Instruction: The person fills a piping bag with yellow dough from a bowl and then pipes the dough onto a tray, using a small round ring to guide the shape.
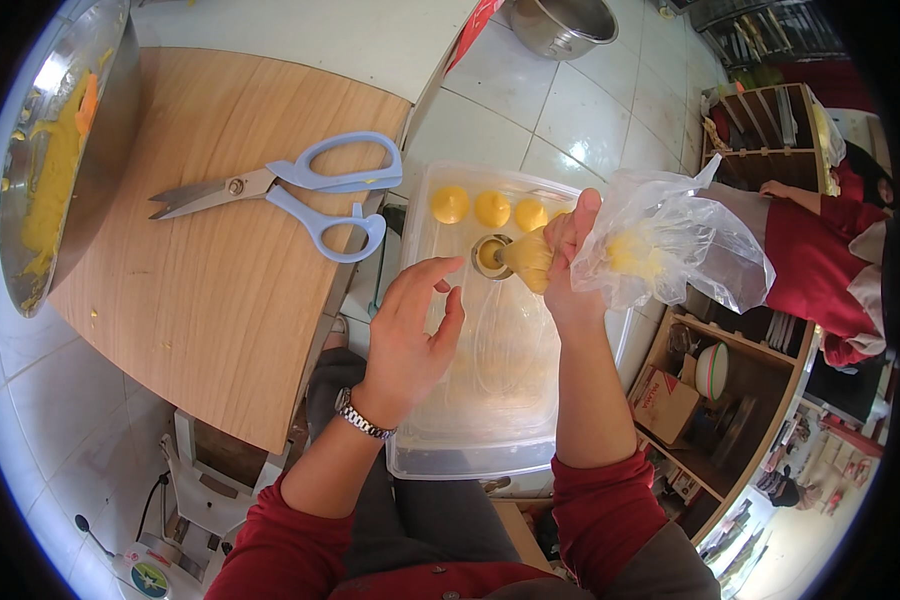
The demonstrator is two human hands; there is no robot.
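My right hand (573, 245) is closed round a clear plastic piping bag (660, 240) filled with yellow batter. The bag's metal nozzle (501, 257) points left, over a small round metal ring (488, 272) with yellow batter inside. To the left of the ring, my left hand (410, 325) has its fingers curved and apart, holding nothing. Both hands are above a translucent plastic tray (470, 440). Along its far side sit several yellow batter mounds (450, 205) in a row; the rightmost are partly hidden by my right hand.
Blue-handled scissors (270, 187) lie on the wooden tabletop (200, 330) at left. A metal bowl (110, 170) smeared with yellow batter and an orange spatula (87, 103) stands beside them. A steel pot (564, 28) is on the tiled floor. Wooden shelves (725, 480) and another person (820, 240) are at right.
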